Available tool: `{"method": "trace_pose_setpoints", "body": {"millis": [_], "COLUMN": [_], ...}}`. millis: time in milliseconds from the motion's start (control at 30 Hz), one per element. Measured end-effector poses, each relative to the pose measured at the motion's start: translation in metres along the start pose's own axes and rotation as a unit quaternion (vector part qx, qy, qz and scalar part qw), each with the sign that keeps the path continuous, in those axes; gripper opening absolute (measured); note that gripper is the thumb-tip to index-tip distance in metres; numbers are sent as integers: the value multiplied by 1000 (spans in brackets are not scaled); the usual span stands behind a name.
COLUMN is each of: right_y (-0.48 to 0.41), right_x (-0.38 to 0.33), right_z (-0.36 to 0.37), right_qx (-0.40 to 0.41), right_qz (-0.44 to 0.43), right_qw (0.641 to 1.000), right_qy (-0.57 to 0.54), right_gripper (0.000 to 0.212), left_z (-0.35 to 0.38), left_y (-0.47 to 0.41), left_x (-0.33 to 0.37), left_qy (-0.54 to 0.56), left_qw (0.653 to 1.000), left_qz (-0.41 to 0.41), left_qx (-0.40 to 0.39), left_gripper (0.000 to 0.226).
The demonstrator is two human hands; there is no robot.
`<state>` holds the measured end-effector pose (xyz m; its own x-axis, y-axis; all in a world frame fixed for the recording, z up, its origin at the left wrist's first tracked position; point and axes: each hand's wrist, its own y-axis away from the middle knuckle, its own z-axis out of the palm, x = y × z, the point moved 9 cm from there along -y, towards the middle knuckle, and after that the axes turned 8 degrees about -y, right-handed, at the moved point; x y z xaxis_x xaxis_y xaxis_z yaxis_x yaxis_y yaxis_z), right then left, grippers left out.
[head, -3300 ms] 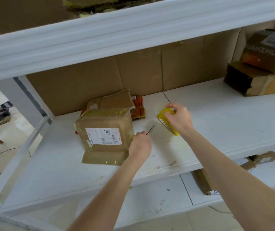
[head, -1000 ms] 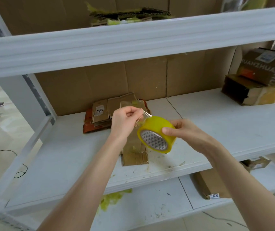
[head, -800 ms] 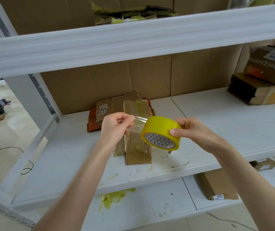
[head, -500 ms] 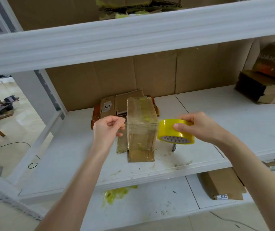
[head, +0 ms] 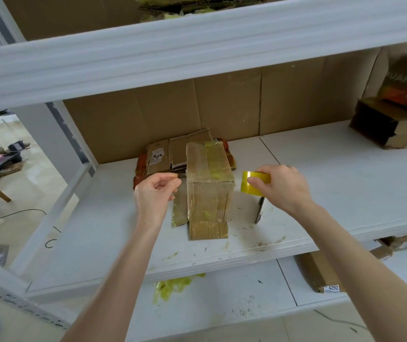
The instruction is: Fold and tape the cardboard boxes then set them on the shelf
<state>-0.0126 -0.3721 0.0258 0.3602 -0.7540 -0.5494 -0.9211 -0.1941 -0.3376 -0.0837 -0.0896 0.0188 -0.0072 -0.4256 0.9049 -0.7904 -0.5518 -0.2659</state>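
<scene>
- yellow tape roll (head: 254,184) is gripped in the right hand (head: 283,187), just right of the cardboard box (head: 209,183)
- the box stands on the shelf (head: 345,193) near the middle of its front edge
- left hand (head: 156,191) has its fingers curled in a pinch, seemingly on the clear tape strip (head: 182,174), which is too faint to be sure of
- slack could let the strip fold onto itself or land crooked
- neither hand braces the box, so a sideways pull might tip it
- the slim dark tool (head: 259,210) below the right wrist could get knocked off the edge
</scene>
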Motion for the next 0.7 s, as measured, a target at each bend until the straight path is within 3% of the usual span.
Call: {"method": "trace_pose_setpoints", "body": {"millis": [400,533,600,700], "right_y": [-23,-30,-34,-37], "right_x": [9,2,-2,-2], "right_z": [41,53,55,56], "right_qx": [-27,-46,-53,-55], "right_qz": [57,52,48,46], "right_qw": [998,998,997,997], "right_qy": [21,10,22,35], "right_gripper": [32,33,34,34], "left_z": [21,31,34,41], "left_y": [-17,-19,-23,-21], "left_x": [-28,-53,-63,-80], "left_qy": [-28,8,25,-32], "left_qw": [999,998,995,978], "left_qz": [-8,-57,-86,-163], "left_qx": [-22,-36,-52,-125], "left_gripper": [11,16,27,76]}}
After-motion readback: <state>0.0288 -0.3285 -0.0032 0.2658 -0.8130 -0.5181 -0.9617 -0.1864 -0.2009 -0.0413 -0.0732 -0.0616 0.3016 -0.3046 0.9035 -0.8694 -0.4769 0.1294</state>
